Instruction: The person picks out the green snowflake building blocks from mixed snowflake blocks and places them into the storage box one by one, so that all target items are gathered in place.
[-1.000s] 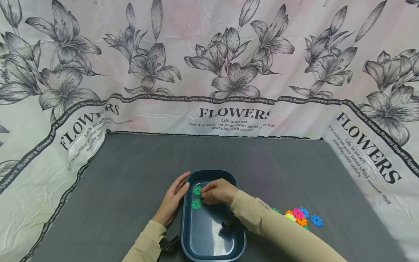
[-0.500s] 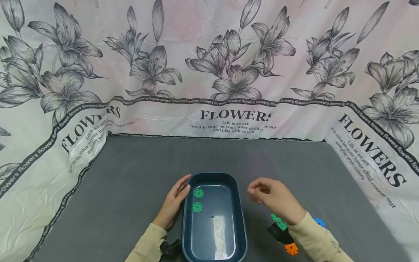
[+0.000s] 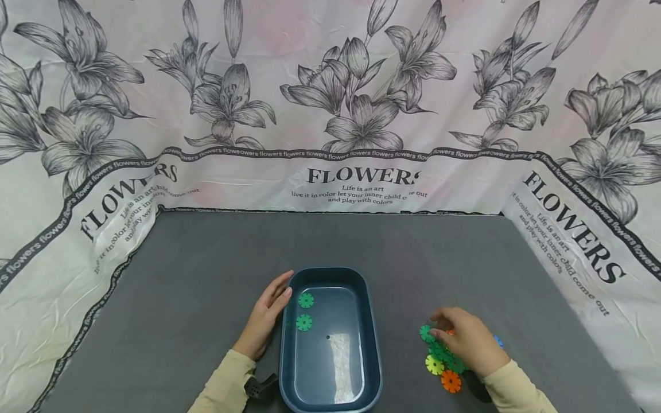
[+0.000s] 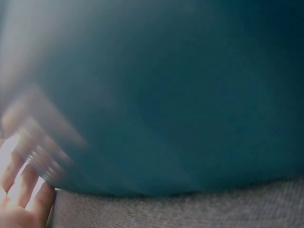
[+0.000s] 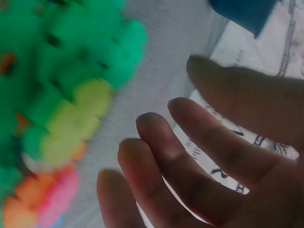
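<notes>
A dark blue rectangular tray [image 3: 315,373] lies on the table. Two green notched plastic discs [image 3: 306,300] lie inside it, near the far left corner. My left hand [image 3: 262,318] touches the tray's left side, thumb near the rim; the left wrist view shows its fingers [image 4: 40,197] against the tray's outer wall. To the right of the tray, my right hand [image 3: 470,341] hovers at a pile of green discs [image 3: 439,351], partly covering it. Its fingers [image 5: 156,137] are spread and loosely bent in the right wrist view, holding nothing. A yellow-green disc [image 3: 434,365] and an orange disc [image 3: 451,381] show at the pile's near edge.
A blue disc [image 3: 498,341] peeks out to the right of the right hand. Dark grey cloth [image 3: 217,258] covers the table. A flower-printed curtain [image 3: 356,183] borders the back and both sides. A black wrist strap [image 3: 255,387] sits beside the tray's left wall.
My right hand has left the tray's inside and travelled right to the loose discs. Both green discs stay in the tray. The left hand keeps its place at the tray's side.
</notes>
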